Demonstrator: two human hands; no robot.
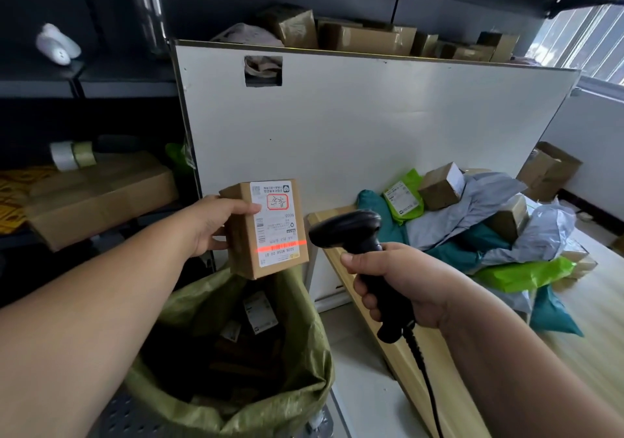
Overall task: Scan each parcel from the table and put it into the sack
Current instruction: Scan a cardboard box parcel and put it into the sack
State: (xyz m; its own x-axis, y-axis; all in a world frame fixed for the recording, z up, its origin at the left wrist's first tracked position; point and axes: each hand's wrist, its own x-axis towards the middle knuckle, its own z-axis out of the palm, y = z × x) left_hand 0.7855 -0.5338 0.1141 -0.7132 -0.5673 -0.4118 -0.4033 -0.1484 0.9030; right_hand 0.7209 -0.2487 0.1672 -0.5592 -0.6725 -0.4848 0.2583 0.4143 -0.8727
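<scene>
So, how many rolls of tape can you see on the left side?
2. A white roll and a tan roll sit side by side at the far left, at the back edge of a flat cardboard box. More may be hidden in the dark there.

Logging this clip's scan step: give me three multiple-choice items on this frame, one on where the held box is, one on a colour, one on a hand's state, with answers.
1. Where is the cardboard parcel?
A. lying on the table
B. held above the open sack
C. on the dark shelf

2. What colour is the scan line across its label?
A. green
B. blue
C. red

3. What is the right hand doing?
A. gripping the scanner
B. hanging open and empty
C. holding a green bag

Answers: 1 B, the left hand holds it over the sack's mouth; 2 C, a red-orange bar crosses the label; 3 A, its fingers curl round the black handle.
</scene>
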